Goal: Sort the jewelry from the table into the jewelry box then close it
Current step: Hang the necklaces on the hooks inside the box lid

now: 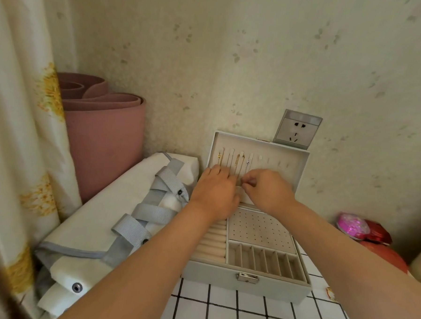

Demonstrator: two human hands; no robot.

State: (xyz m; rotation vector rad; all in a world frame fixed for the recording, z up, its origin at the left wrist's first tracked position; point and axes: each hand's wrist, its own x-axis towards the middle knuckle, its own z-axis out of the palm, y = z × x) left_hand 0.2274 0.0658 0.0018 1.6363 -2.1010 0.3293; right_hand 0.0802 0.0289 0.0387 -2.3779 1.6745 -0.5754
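We see a flowered curtain down the left side, and beside it a pink rolled mat standing on end in the corner. In front of the mat lies a white fabric bag with grey straps, just left of the surface, which has a white cover with a black grid. On that surface, against the wall, stands the pale grey jewelry box, open, with its lid upright and its ring rolls, perforated earring panel and row of narrow slots showing. Both hands reach to the lower part of the lid's inside. The left hand lies with fairly straight fingers flat against the lining, gripping nothing that we can see. The right hand has curled fingers, thumb and forefinger pinching the chain of the silver necklace. A wall socket sits above the lid. Gold necklaces hang from hooks left of the silver one. Loose pieces of jewelry lie on the surface right of the box.
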